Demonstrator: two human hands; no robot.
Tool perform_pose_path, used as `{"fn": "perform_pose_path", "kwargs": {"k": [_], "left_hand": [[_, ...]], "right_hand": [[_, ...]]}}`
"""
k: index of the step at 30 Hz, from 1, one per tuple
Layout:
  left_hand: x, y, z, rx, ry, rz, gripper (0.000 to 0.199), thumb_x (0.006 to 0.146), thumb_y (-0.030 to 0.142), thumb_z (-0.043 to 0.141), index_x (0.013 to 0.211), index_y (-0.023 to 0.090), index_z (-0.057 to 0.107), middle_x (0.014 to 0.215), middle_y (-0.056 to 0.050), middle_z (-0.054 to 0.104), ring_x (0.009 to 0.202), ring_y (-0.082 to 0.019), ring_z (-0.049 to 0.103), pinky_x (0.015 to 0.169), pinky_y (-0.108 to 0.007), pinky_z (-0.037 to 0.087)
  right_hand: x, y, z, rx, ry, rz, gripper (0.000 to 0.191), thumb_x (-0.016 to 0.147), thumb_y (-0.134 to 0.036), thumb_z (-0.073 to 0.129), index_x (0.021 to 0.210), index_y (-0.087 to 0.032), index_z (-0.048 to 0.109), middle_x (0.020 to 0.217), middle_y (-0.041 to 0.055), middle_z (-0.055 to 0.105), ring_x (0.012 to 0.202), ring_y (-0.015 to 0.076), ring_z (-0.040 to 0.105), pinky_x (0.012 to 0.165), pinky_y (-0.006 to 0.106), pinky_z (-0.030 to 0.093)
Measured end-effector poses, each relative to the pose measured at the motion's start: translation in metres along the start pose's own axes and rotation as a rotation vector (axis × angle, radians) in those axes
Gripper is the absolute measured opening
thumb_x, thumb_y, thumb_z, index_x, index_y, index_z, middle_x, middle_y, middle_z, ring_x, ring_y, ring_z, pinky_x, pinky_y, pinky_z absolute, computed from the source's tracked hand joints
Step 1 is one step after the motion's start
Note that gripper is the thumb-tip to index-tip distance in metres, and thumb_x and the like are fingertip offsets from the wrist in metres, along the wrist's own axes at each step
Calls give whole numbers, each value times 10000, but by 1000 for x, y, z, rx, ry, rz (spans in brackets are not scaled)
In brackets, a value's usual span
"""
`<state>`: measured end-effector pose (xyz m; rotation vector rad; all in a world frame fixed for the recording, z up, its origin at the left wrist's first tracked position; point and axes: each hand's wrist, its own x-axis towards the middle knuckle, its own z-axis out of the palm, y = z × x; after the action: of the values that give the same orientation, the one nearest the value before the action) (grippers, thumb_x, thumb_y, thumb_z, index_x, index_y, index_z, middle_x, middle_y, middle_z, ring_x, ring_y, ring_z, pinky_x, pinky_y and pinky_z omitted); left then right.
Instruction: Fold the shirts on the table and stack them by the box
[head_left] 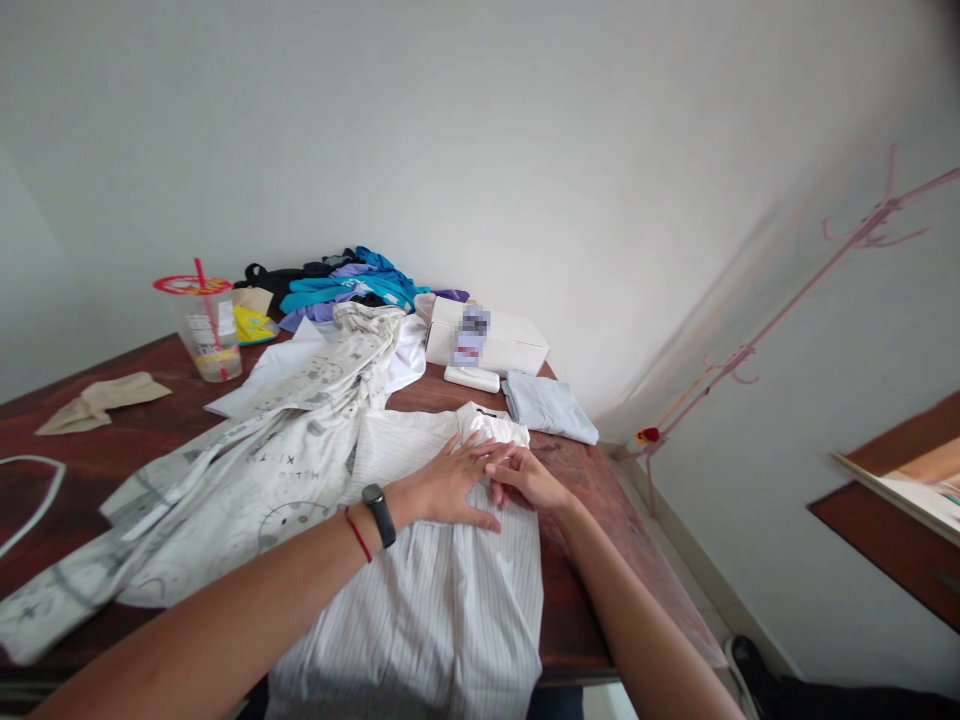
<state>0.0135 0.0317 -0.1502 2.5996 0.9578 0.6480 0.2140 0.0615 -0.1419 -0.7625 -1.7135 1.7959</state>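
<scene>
A white pinstriped garment [457,600] lies on the dark wooden table, its collar end away from me and its lower part reaching the near edge. My left hand [452,485] rests on its upper part with the fingers spread. Beside it, my right hand [529,480] is curled near the garment's right edge, touching the left fingertips; what its fingers hold, if anything, is hidden. A white patterned garment [300,470] with grey prints is spread to the left, against the striped one.
Behind are a white box [517,345], a white device [472,378], a folded light-blue cloth [551,405] and a heap of colored clothes [360,285]. A plastic cup [214,335] with a straw and a beige cloth [109,400] are at left. A pink rack [772,320] leans right.
</scene>
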Motion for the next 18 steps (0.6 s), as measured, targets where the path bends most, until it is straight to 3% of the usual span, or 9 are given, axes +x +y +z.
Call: {"fn": "perform_pose_path", "kwargs": {"k": [6, 13, 18], "left_hand": [[0, 3, -3, -7, -9, -30, 1084, 748, 726, 721, 1608, 345, 183, 1629, -110, 344, 1538, -401, 152, 1194, -682, 166], [0, 3, -5, -47, -23, -45, 998, 763, 719, 714, 1585, 392, 249, 1645, -72, 324, 1539, -379, 168, 1206, -654, 155], [0, -1, -1, -32, 30, -17, 983, 765, 686, 742, 1577, 361, 294, 1622, -83, 373, 1516, -392, 242, 1201, -664, 211]], "right_hand": [[0, 2, -1, 8, -10, -14, 526, 873, -442, 739, 1281, -141, 601, 569, -25, 670, 437, 117, 581, 447, 213, 481], [1, 7, -3, -17, -8, -36, 535, 904, -448, 710, 1333, -156, 580, 577, -23, 673, 442, 123, 583, 464, 225, 479], [1, 7, -2, -51, 15, -53, 566, 905, -472, 700, 1356, -156, 571, 558, -31, 657, 438, 128, 572, 467, 236, 474]]}}
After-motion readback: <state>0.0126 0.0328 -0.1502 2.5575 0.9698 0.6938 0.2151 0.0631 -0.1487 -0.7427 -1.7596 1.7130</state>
